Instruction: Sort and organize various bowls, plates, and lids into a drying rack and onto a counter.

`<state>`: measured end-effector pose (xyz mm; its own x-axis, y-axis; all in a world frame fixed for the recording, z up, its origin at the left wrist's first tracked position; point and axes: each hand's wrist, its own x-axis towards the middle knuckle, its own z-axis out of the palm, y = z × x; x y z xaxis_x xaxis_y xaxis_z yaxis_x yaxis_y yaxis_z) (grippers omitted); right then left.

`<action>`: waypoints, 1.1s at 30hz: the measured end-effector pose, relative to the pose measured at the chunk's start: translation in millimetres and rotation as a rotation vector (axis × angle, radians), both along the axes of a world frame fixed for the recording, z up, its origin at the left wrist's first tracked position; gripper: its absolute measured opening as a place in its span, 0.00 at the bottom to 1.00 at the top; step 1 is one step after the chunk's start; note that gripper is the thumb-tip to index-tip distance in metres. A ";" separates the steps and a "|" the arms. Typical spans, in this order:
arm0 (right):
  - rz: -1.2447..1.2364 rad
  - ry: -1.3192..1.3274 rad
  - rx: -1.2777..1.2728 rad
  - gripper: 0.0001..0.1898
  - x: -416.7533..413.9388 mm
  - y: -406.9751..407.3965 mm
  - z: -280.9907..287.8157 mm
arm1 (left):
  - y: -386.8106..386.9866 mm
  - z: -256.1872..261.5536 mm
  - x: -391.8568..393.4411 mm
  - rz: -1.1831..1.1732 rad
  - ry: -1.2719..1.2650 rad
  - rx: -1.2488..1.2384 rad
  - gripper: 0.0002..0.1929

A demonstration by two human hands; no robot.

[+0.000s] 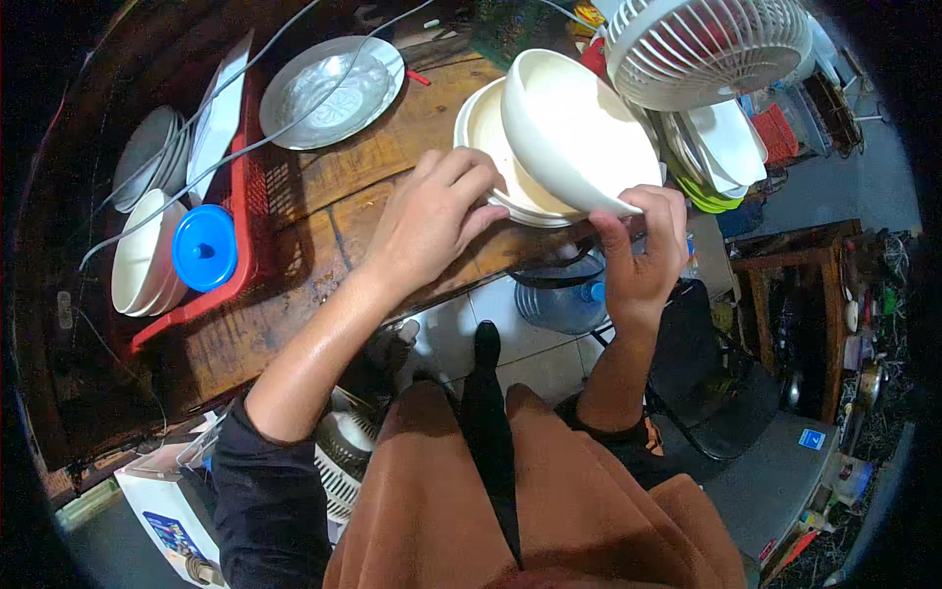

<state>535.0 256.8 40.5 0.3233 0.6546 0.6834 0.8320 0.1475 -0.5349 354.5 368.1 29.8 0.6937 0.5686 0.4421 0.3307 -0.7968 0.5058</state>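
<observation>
My right hand (651,243) grips the rim of a large white bowl (581,132), which is tilted on its side above a stack of white dishes. My left hand (449,206) pinches the near left rim of the stacked white dishes (486,132) beneath it. Left of the hands, a white plate (276,118) carries a clear patterned dish (338,96). In a red plastic basket (246,177) at the far left are white bowls (143,258), a blue lid (204,248) and grey-white plates (151,158).
A white fan (706,51) stands at the upper right, beside stacked white and green dishes (725,151). Thin cables cross over the basket and the plate. Below the wooden table's edge (441,291) lies a clear blue water jug (556,302) on the tiled floor.
</observation>
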 end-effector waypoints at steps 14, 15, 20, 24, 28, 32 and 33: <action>0.242 0.058 0.130 0.14 -8.8 -9.8 20.6 | -23.5 21.5 -35.4 -0.001 -0.152 0.091 0.13; 0.249 0.058 0.130 0.14 -11.5 -14.2 24.8 | -29.1 25.7 -42.6 0.007 -0.152 0.092 0.13; 0.145 0.066 0.070 0.21 3.7 -76.9 56.9 | -70.0 50.2 -57.3 -0.095 -0.062 -0.107 0.14; 0.069 0.311 -0.075 0.22 41.1 -152.0 67.8 | -125.9 23.0 -31.8 -0.272 -0.081 -0.639 0.13; -0.228 0.693 -0.163 0.19 47.5 -168.1 42.0 | -162.9 -98.1 14.4 -0.141 -0.289 -2.185 0.19; -0.256 0.685 -0.267 0.18 48.8 -175.5 18.7 | -180.7 -154.9 29.2 0.098 -0.433 -2.058 0.19; -0.243 0.695 -0.266 0.18 46.5 -177.4 18.8 | -178.8 -149.1 24.8 0.101 -0.420 -2.075 0.19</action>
